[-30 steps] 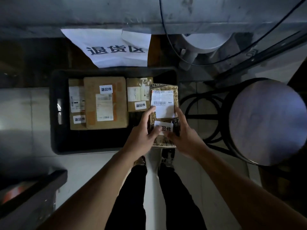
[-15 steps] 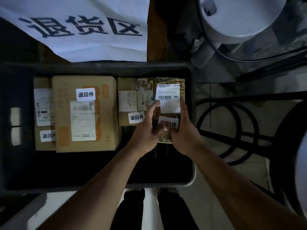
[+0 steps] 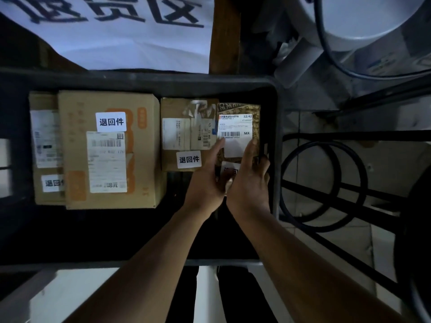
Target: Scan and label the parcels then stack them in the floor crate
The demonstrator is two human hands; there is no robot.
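A black floor crate (image 3: 149, 80) fills the middle of the view. Down in its right end sits a small patterned brown parcel (image 3: 240, 110) with a white barcode label. Both of my hands hold its near end: my left hand (image 3: 205, 180) on its left edge, my right hand (image 3: 250, 180) on its right edge with fingers curled round the side. A white sticker on the parcel is partly hidden by my fingers. Left of it lie a small cardboard box (image 3: 184, 127), a large cardboard box (image 3: 109, 150) and a third box (image 3: 45, 148), each with a white sticker.
A white paper sign (image 3: 112, 36) with large black characters hangs behind the crate. A black metal stool frame (image 3: 326, 183) stands right of the crate on the tiled floor. White equipment with a black cable (image 3: 363, 26) is at the upper right. My dark trousers show below.
My hands have carried the patterned parcel forward and down into the crate's right end, beside the small cardboard box. The view has come much closer to the crate.
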